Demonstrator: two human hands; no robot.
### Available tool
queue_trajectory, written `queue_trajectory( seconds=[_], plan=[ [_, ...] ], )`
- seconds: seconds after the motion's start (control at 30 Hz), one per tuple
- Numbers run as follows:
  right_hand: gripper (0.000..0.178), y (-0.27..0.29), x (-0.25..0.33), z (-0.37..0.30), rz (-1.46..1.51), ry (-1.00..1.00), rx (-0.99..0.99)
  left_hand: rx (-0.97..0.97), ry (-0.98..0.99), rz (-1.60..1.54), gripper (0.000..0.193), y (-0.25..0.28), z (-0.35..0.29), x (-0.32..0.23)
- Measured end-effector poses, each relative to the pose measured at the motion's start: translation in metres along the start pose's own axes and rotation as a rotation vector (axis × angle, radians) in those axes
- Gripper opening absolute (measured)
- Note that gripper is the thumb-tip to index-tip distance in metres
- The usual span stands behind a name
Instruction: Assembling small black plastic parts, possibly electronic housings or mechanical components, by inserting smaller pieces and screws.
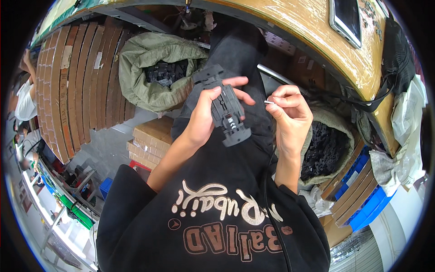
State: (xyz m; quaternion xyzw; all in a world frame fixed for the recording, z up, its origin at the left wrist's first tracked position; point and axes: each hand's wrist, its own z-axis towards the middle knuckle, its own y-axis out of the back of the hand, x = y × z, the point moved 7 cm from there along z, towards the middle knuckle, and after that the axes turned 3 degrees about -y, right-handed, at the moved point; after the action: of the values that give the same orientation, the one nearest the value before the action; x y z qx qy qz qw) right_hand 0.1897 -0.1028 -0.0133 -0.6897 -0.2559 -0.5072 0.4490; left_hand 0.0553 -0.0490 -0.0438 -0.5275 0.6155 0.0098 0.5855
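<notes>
Above my lap, my left hand (202, 113) grips a dark grey plastic car chassis (226, 111), long and flat with wider ends. The thumb lies over its near side, and some fingers reach out past the far side. The chassis is tilted, its upper end leaning left. To its right, apart from it, my right hand (292, 111) is closed in a pinch. Between thumb and fingertips it holds a small thin pale pin (268, 102), most of which is hidden by the fingers.
Sacks of black plastic parts stand on my left (131, 86) and right (350, 136). A worn wooden bench (308, 18) curves across the top, carrying a tablet-like device (346, 20). Stacked flattened cardboard (77, 86) and cartons (153, 136) are at left, blue bins (372, 206) at lower right.
</notes>
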Motion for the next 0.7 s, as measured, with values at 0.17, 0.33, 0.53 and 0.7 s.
queue_trajectory(
  seconds=[0.17, 0.33, 0.53, 0.7],
  plan=[
    [0.016, 0.004, -0.007, -0.006, 0.025, -0.079, 0.019, -0.25, -0.218, 0.129, 0.049, -0.011, -0.004, -0.017],
    [0.016, -0.002, 0.0, -0.004, 0.083, -0.102, -0.001, -0.245, -0.412, 0.272, 0.046, -0.012, -0.011, -0.029],
    [0.016, -0.012, 0.011, 0.001, -0.004, -0.075, 0.057, -0.223, -0.461, 0.266, 0.037, -0.015, -0.014, -0.031],
    [0.016, -0.011, 0.011, 0.001, -0.085, -0.08, 0.04, -0.168, -0.507, 0.22, 0.035, -0.017, -0.015, -0.031]
  ],
)
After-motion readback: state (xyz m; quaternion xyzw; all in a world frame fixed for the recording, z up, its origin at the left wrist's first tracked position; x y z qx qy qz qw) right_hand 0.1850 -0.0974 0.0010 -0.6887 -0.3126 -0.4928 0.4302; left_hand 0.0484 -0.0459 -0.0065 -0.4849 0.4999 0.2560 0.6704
